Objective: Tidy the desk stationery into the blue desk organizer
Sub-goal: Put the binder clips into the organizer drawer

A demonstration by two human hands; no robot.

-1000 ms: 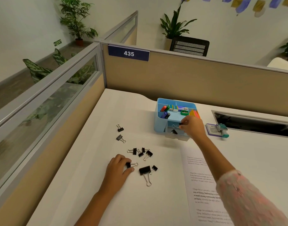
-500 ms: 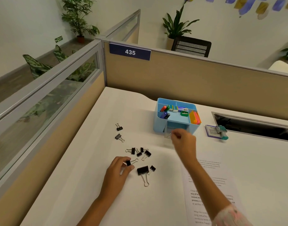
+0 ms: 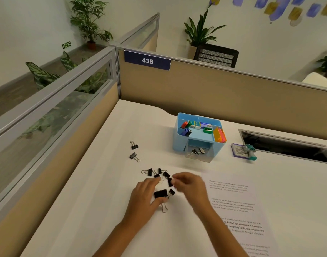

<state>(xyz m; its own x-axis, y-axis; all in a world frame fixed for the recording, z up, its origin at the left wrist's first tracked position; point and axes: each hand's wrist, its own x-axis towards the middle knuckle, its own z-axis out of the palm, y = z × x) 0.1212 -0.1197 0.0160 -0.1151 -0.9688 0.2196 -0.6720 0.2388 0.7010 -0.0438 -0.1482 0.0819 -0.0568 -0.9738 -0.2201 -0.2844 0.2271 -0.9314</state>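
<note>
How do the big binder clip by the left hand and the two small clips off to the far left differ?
The big binder clip is wider than either of the two small clips. It lies between the hands, with the left hand touching it; the small pair lies apart, untouched, farther up the desk. The big one sits beside other clips, while the pair is isolated. All are black with silver wire handles.

The person is showing two bare forearms, left hand and right hand wearing no rings.
</note>
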